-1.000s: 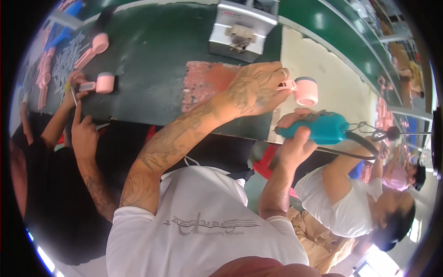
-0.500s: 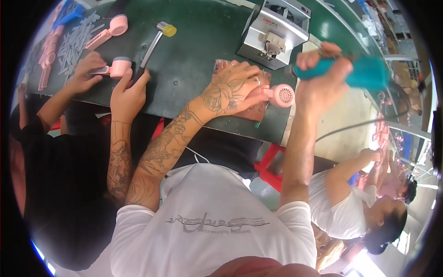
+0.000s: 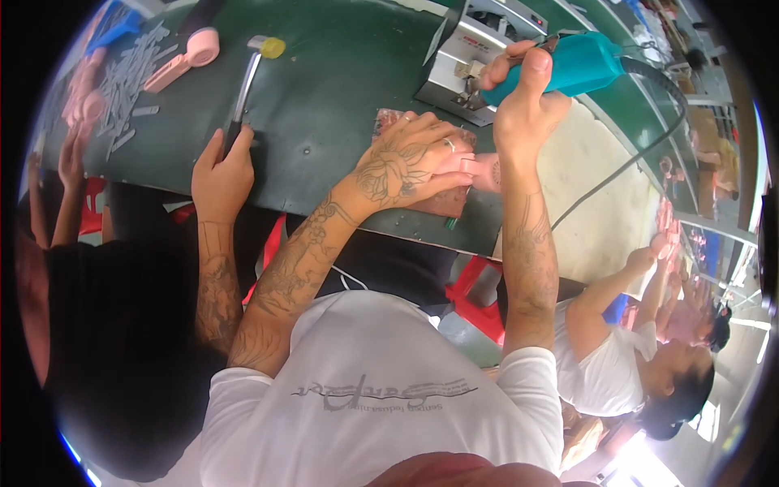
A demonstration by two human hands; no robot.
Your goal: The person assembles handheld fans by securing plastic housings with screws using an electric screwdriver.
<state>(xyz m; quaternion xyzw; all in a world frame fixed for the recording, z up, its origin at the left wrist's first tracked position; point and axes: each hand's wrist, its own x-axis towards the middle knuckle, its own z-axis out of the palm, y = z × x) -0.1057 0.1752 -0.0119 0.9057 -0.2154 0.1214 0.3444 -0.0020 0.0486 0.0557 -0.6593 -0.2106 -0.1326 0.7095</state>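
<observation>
My left hand (image 3: 410,158) is closed round the handle of a pink handheld fan (image 3: 487,172), pressing it on a reddish-brown pad (image 3: 445,203). The fan's round grilled head sticks out past my fingers, partly behind my right forearm. Gripped in my right hand (image 3: 527,101) is a teal electric screwdriver (image 3: 580,65), its cable trailing off to the right. Its tip end is at the front of a silver box-shaped machine (image 3: 442,81), which looks like a screw feeder. Whether the tip touches the machine I cannot tell.
A co-worker's hand (image 3: 223,174) on the left holds a hammer (image 3: 243,89) with a yellow head. Near it lie a pink fan (image 3: 191,61) and a pile of grey strips (image 3: 134,77). Red stools (image 3: 475,296) stand below the table edge. Another person (image 3: 608,349) works at right.
My right hand has swung the screwdriver up and left from beside the fan to the silver machine. My left hand stays put. The co-worker's other hand has moved left, away from the hammer.
</observation>
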